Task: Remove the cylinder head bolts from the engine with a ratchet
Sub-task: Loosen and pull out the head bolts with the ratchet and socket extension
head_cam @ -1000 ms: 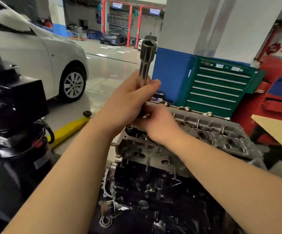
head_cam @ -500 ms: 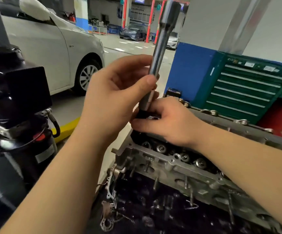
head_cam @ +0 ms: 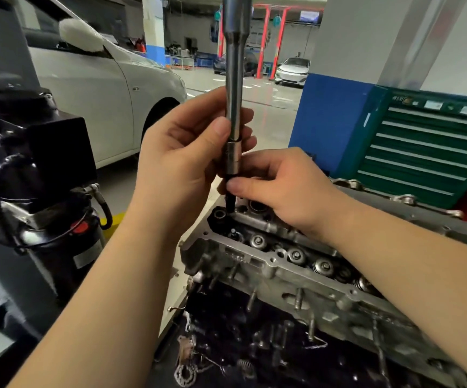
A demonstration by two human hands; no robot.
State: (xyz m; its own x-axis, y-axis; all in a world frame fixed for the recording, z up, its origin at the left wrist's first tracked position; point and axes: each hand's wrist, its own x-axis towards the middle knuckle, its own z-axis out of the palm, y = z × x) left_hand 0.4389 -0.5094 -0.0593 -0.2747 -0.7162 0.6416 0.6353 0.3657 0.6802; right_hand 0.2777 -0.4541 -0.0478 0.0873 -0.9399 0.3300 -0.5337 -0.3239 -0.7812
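1. Since the earlier frames the tool is seen raised and brought to vertical: the long steel extension bar [head_cam: 234, 79] now stands upright with its upper end out of view, where half a second ago it leaned and its top was visible. The view is also closer to the work.
2. The bar is gripped by the left hand [head_cam: 182, 161], fingers wrapped behind it and thumb pressed across its front, just above the socket [head_cam: 232, 161].
3. The dark bit [head_cam: 230, 203] below the socket is pinched by the right hand [head_cam: 279, 189] between thumb and fingers, and is guided down to the near left corner of the cylinder head [head_cam: 257, 261].
4. The tip is seen at or just inside a bolt recess; the bolt head is hidden, so engagement cannot be confirmed.
5. No ratchet handle is in view.
6. Judgement: the seating step is in hand; loosening is not yet begun. A tilted bar would risk slipping off the bolt.
7. A green tool cabinet [head_cam: 422, 152] stands behind the engine and a white car [head_cam: 100, 88] to the left.
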